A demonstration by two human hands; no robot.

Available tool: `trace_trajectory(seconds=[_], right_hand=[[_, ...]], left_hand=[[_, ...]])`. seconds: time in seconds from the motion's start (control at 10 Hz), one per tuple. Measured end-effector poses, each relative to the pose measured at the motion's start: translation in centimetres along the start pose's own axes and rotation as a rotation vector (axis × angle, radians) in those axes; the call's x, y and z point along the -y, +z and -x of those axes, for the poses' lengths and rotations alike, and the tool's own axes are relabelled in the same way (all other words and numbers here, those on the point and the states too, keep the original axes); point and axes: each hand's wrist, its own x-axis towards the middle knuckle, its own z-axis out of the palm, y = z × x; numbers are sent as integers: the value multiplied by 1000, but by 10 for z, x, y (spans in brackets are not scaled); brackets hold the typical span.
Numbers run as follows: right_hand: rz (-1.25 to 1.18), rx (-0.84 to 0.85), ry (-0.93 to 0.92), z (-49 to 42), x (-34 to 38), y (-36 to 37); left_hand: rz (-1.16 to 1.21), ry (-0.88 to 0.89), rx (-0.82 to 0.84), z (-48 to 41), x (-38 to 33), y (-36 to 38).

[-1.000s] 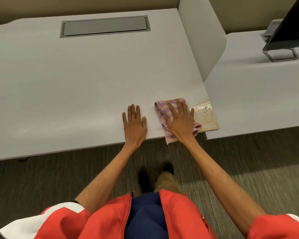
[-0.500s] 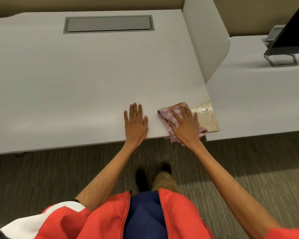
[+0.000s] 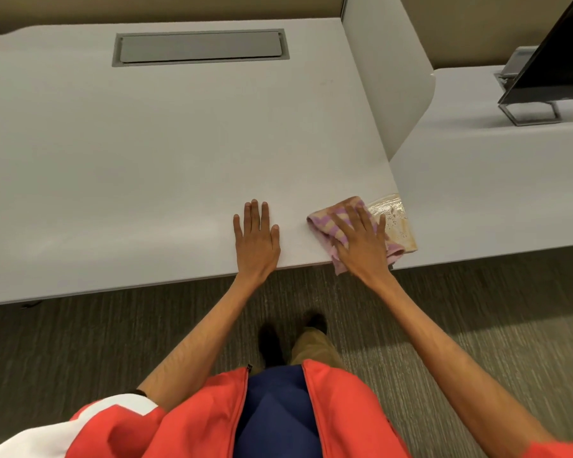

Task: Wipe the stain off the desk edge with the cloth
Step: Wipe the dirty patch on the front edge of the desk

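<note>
A purple and tan striped cloth lies on the near right corner of the white desk. My right hand presses flat on the cloth with fingers spread, and covers most of it. A wet brownish stain with dark specks fills the desk's front right corner, just right of the cloth. My left hand rests flat on the bare desk near the front edge, a short gap left of the cloth, holding nothing.
A grey cable hatch is set in the desk's far side. A white divider panel rises along the right edge. Beyond it a neighbouring desk carries a dark monitor on a metal stand. Carpet lies below.
My right hand has slid the cloth to the right, onto the stain's left part, so less stain shows. My left hand has stayed flat in place.
</note>
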Motion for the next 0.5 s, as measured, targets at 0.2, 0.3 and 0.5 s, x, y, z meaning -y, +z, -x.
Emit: trace_trajectory(seconds=[0.2,0.3,0.5], right_hand=[[-44,3,165,-29,25,-7],[-74,6,73,-9,29,-3],[0,30,-21,-2,-11,-4]], left_hand=[[-19,-11,6,-1,-4,1],[-21,-8,6,-2,-2,2],[-18,-8,9,-2,-1,2]])
